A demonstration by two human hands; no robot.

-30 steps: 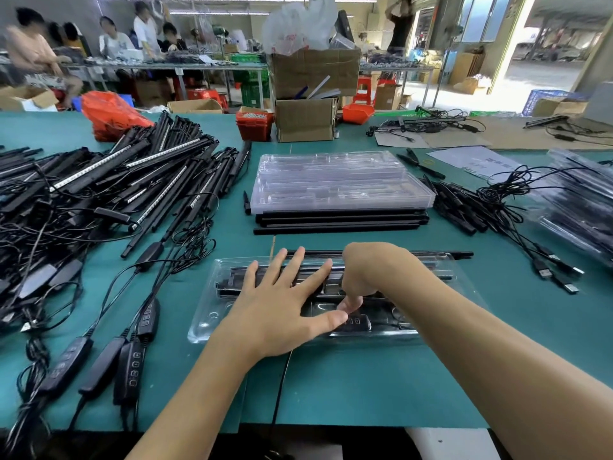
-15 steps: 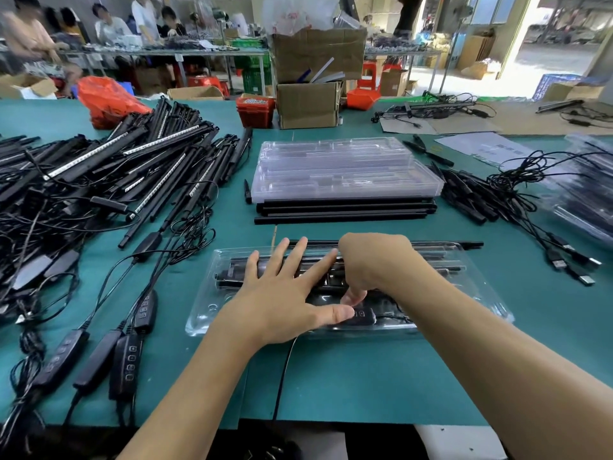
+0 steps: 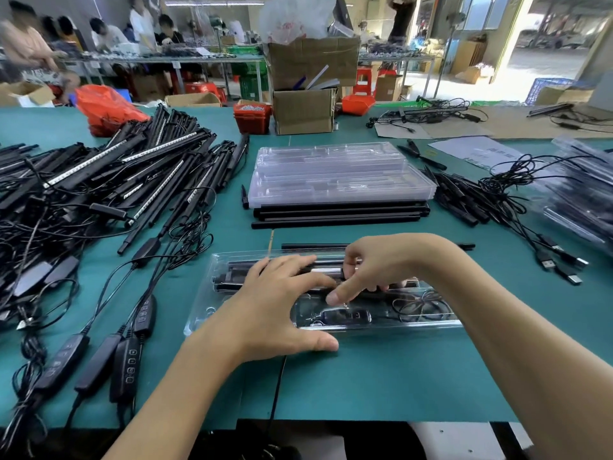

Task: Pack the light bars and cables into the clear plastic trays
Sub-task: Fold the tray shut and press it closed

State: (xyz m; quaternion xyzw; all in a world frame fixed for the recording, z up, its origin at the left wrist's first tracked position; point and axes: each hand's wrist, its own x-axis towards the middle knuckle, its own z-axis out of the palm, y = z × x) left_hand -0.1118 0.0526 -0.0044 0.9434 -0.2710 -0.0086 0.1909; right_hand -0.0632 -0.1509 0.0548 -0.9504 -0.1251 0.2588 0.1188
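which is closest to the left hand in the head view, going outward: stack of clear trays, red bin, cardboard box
From the left hand:
1. Stack of clear trays, just beyond the hands.
2. Red bin, farther back, slightly left.
3. Cardboard box, the upper one, farthest back.

Green table [image 3: 381, 376] (trays [image 3: 341, 175], light bars [image 3: 109, 180], cables [image 3: 504, 190]).

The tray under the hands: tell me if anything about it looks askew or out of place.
One thing stands out: a black cable runs out from under the tray across the mat and off the table's near edge. The light bars and controller lie within the tray.
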